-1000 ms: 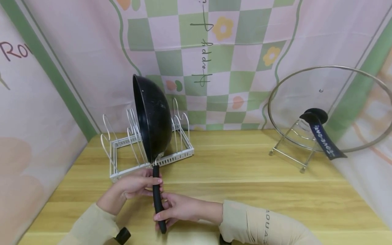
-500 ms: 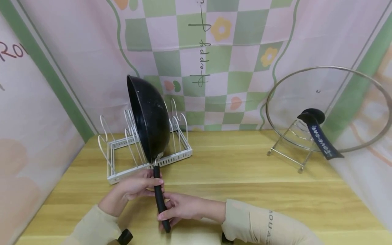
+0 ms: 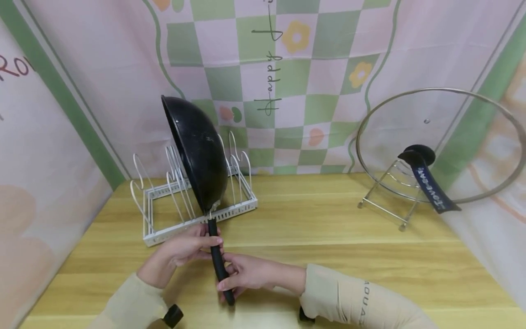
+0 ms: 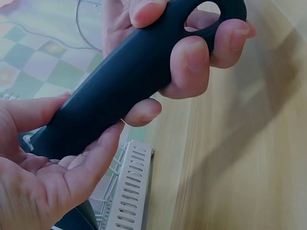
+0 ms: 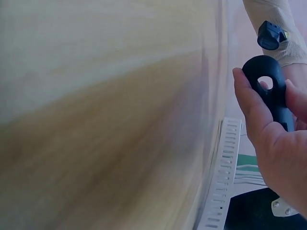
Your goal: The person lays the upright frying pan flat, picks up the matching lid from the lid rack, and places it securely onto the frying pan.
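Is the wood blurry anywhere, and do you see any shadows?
Left wrist view: a soft, dark shadow across the wooden table; right wrist view: blurry wood with broad, dim shading, though the slots of the rack look clearer; head view: crisper wood grain, a faint shadow below the left hand.

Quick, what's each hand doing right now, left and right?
Left hand: gripping the black handle, near the pan.
Right hand: gripping the same handle, farther from the pan.

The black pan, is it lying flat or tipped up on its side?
Tipped up on its side: in the head view, the black pan has its rounded bottom facing right, not down at the table.
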`<state>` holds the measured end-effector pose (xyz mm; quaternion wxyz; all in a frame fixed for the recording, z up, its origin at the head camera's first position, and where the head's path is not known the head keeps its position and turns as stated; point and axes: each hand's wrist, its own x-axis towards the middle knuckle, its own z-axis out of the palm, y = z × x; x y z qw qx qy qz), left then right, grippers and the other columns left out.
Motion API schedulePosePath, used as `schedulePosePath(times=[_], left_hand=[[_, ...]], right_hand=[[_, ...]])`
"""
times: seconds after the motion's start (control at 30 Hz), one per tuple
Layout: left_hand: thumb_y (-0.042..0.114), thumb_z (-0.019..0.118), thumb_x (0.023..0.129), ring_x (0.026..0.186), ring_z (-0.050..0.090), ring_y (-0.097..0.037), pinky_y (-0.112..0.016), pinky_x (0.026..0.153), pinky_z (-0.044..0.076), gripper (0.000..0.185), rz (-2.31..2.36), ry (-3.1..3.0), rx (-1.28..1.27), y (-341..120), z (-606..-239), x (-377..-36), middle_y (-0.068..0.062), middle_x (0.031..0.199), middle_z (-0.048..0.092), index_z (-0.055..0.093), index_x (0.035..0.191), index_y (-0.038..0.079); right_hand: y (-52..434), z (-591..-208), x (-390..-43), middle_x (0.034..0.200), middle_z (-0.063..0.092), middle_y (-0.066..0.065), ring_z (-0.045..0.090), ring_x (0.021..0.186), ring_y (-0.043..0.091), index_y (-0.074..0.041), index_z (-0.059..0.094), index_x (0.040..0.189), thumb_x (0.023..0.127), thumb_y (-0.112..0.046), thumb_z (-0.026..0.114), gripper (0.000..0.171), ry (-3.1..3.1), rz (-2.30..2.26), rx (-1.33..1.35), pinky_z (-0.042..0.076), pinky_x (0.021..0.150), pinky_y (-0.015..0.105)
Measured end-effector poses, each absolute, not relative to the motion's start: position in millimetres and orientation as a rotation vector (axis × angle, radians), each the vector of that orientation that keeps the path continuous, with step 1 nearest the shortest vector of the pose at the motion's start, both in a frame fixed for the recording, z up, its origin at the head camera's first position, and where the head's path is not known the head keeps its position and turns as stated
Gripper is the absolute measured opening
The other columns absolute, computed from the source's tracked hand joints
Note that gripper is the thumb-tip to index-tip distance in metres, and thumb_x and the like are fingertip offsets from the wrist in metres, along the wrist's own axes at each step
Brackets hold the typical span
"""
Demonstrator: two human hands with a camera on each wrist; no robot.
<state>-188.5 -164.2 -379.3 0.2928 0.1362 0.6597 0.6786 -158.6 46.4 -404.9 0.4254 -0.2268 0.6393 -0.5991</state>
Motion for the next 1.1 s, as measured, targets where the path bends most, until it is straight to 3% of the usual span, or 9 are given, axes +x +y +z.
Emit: schedulePosePath(times=[0.6, 0.9, 1.1], left_hand=[[0.000, 0.055, 0.099, 0.088, 0.065, -0.017, -0.039, 0.091, 0.055, 0.010, 1.819, 1.778, 0.368, -159, -378, -189, -0.004, 0.090, 0.064, 0.050, 0.108, 0.000], [0.000, 0.055, 0.099, 0.086, 0.065, -0.015, -0.035, 0.087, 0.056, 0.008, 1.843, 1.778, 0.360, -155, -371, -187, -0.004, 0.088, 0.064, 0.051, 0.105, 0.002], [0.000, 0.055, 0.099, 0.086, 0.065, -0.015, -0.035, 0.086, 0.057, 0.008, 1.853, 1.774, 0.364, -154, -367, -186, -0.004, 0.088, 0.064, 0.050, 0.105, 0.000]], right_hand=[[53, -397, -160, 0.095, 0.069, 0.016, 0.072, 0.086, 0.032, 0.005, 0.035, 0.148, 0.100, 0.007, 0.059, 0.054, 1.630, -1.491, -0.567, 0.061, 0.078, 0.042], [56, -393, -161, 0.101, 0.067, 0.027, 0.072, 0.089, 0.038, 0.007, 0.033, 0.148, 0.099, 0.010, 0.058, 0.055, 1.642, -1.486, -0.604, 0.061, 0.080, 0.044], [58, -391, -161, 0.099, 0.067, 0.026, 0.071, 0.090, 0.042, 0.007, 0.031, 0.151, 0.099, 0.010, 0.058, 0.059, 1.643, -1.499, -0.618, 0.061, 0.080, 0.044]])
